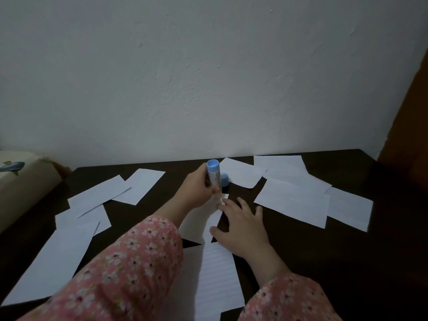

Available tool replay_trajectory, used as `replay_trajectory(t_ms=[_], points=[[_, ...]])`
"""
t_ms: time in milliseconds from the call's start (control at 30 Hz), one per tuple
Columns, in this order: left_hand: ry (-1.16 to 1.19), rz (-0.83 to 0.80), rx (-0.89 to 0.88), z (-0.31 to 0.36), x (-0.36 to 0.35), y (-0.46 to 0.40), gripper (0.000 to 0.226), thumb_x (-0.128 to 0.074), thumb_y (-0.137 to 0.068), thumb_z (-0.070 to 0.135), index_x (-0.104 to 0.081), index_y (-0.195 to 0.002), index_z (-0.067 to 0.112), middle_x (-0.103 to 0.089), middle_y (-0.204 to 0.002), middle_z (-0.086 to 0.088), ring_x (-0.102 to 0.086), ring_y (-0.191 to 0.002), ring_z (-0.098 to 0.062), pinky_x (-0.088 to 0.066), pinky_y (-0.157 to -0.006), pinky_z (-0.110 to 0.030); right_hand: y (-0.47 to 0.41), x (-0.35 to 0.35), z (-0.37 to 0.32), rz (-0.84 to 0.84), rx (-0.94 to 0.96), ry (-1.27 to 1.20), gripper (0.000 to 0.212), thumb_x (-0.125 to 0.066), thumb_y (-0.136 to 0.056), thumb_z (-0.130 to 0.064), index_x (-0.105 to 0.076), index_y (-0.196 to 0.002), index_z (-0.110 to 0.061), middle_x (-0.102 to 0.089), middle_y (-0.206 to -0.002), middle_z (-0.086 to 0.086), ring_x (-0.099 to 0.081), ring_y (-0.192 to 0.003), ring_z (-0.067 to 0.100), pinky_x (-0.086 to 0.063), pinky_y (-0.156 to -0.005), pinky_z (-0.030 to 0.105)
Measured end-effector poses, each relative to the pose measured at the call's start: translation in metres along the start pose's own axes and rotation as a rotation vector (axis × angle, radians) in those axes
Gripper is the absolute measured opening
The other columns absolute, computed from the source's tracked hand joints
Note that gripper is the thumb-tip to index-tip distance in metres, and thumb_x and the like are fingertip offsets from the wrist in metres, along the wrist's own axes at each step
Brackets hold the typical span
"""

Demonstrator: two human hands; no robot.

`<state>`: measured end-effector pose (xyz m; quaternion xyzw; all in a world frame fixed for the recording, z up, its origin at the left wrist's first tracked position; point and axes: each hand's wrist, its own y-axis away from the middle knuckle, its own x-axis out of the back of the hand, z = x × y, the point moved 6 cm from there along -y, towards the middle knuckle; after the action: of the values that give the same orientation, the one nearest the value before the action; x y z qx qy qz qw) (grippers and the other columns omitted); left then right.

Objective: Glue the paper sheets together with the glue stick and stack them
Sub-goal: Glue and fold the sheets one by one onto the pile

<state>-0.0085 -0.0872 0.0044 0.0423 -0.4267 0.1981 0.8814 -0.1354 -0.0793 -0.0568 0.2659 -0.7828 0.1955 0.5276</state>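
My left hand (198,188) grips a glue stick (213,173) with a blue base, its lower end down on a white paper sheet (199,224) in the middle of the dark table. The stick's blue cap (224,179) stands on the table just behind it. My right hand (240,224) lies flat with spread fingers on the right edge of that same sheet. A lined sheet (217,276) lies nearer to me, partly under my arms.
Several white sheets lie scattered on the dark table (324,256): a group at the left (92,205), a long one at front left (53,262), a group at the right (298,195). A cream cushion (20,184) sits at the far left. A white wall (208,77) stands behind.
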Motion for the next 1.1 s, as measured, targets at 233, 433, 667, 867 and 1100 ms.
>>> replay_trajectory(t_ms=[233, 433, 667, 867, 1100], points=[[-0.055, -0.088, -0.076, 0.004, -0.004, -0.006, 0.045, -0.067, -0.085, 0.009, -0.046, -0.122, 0.02, -0.058, -0.117, -0.001, -0.054, -0.116, -0.02, -0.044, -0.092, -0.031, 0.0, 0.002, 0.0, 0.016, 0.001, -0.021, 0.064, -0.049, -0.088, -0.057, -0.031, -0.147, -0.036, -0.017, -0.159, -0.013, -0.001, -0.148, 0.017, 0.003, -0.115, 0.057], [-0.044, -0.038, -0.038, -0.016, 0.012, -0.009, 0.045, -0.065, -0.086, 0.01, -0.045, -0.125, 0.019, -0.056, -0.109, 0.001, -0.054, -0.107, -0.016, -0.043, -0.084, -0.027, 0.001, 0.004, 0.001, 0.013, 0.001, -0.044, 0.065, -0.05, -0.088, -0.055, -0.031, -0.147, -0.034, -0.017, -0.158, -0.014, -0.001, -0.148, 0.016, 0.003, -0.115, 0.056], [0.03, 0.034, 0.078, -0.042, 0.023, -0.008, 0.057, -0.065, -0.087, 0.011, -0.037, -0.136, 0.018, -0.05, -0.136, -0.009, -0.046, -0.128, -0.029, -0.043, -0.098, -0.041, 0.001, 0.004, 0.0, -0.007, -0.005, -0.031, 0.066, -0.049, -0.089, -0.055, -0.029, -0.148, -0.035, -0.015, -0.159, -0.014, 0.0, -0.148, 0.017, 0.004, -0.115, 0.057], [0.497, 0.43, 0.142, -0.058, 0.057, 0.016, 0.09, -0.065, -0.089, 0.014, 0.0, -0.146, 0.038, -0.056, -0.1, 0.0, -0.063, -0.091, -0.016, -0.052, -0.081, -0.035, 0.002, 0.003, 0.0, 0.006, 0.0, -0.031, 0.065, -0.049, -0.088, -0.055, -0.03, -0.147, -0.034, -0.016, -0.159, -0.014, -0.001, -0.148, 0.016, 0.002, -0.115, 0.057], [0.624, 0.268, 0.32, -0.062, 0.061, 0.062, 0.033, -0.04, -0.101, 0.029, -0.051, -0.132, 0.03, -0.052, -0.126, -0.009, -0.058, -0.098, -0.024, -0.054, -0.076, -0.036, 0.002, 0.006, 0.001, 0.024, -0.035, -0.016, 0.067, -0.05, -0.088, -0.059, -0.033, -0.147, -0.033, -0.019, -0.158, -0.012, -0.005, -0.148, 0.013, -0.001, -0.116, 0.055]])
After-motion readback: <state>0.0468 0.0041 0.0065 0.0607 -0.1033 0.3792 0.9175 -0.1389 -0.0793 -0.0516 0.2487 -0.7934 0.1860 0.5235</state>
